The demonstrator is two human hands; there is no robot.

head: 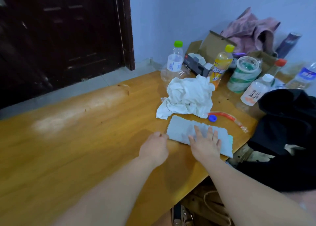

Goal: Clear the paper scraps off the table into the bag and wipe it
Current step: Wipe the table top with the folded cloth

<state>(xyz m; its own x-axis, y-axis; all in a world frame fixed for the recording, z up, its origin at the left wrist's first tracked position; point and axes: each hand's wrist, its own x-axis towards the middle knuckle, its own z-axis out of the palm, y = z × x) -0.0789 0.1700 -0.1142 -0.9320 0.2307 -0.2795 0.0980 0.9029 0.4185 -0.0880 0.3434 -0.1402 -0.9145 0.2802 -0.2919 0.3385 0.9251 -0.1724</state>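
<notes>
Right hand (206, 141) lies flat on the grey cloth (186, 129), palm down, fingers spread apart. Left hand (154, 146) sits at the cloth's left edge, fingers curled together; whether they pinch the edge I cannot tell. Both forearms reach in from the near side. The cloth lies folded on the wooden surface (77, 148), near its right edge, with a scalloped border and a green corner showing at the right.

Just beyond the cloth: a blue cap (212, 118) and a red wrapper (229, 118), the wrapper running toward the right edge. Behind them, a crumpled white rag (188, 95). A black garment (289, 126) hangs over the right side of the surface.

Farther back, grouped by the wall: a clear bottle (175, 59) with green cap, an orange drink bottle (220, 66), a green-and-white tape roll (244, 75), a white bottle (254, 90) lying tilted, an open carton (210, 44) and a pink cloth heap (253, 30).

A pale dusty patch (56, 121) marks the left half of the surface. No scraps are discernible there. A brown bag (215, 207) stands on the floor below the right edge.
</notes>
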